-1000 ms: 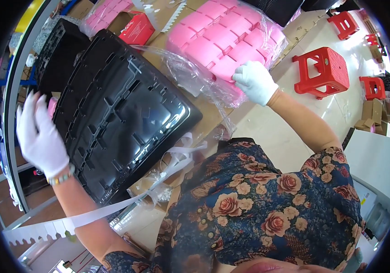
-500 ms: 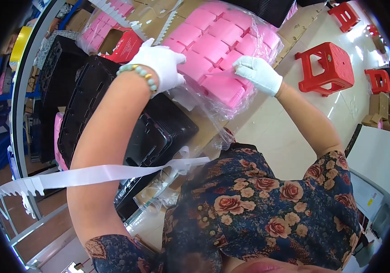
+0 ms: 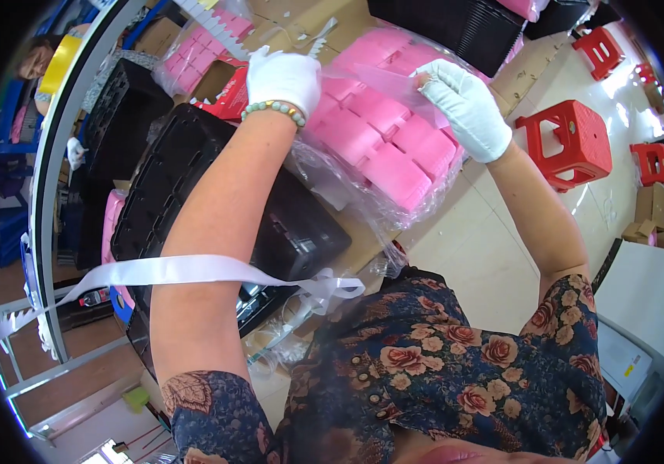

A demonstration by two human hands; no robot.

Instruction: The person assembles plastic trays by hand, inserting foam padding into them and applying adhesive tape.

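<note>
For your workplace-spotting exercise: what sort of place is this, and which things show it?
Probably a small factory packing bench: stacked black moulded trays, a clear bag of pink foam blocks handled in white gloves, and red plastic stools.

The bagged block of foam trays [image 3: 382, 143] lies on the worktop [image 3: 363, 240] at twelve o'clock, the left hand [image 3: 284, 77] on its ten o'clock corner, the right hand [image 3: 465, 108] at its two o'clock edge. A stack of moulded trays [image 3: 193, 178] sits at nine o'clock of it. A stool [image 3: 572, 143] stands on the floor [image 3: 479, 263] at three o'clock.
</note>
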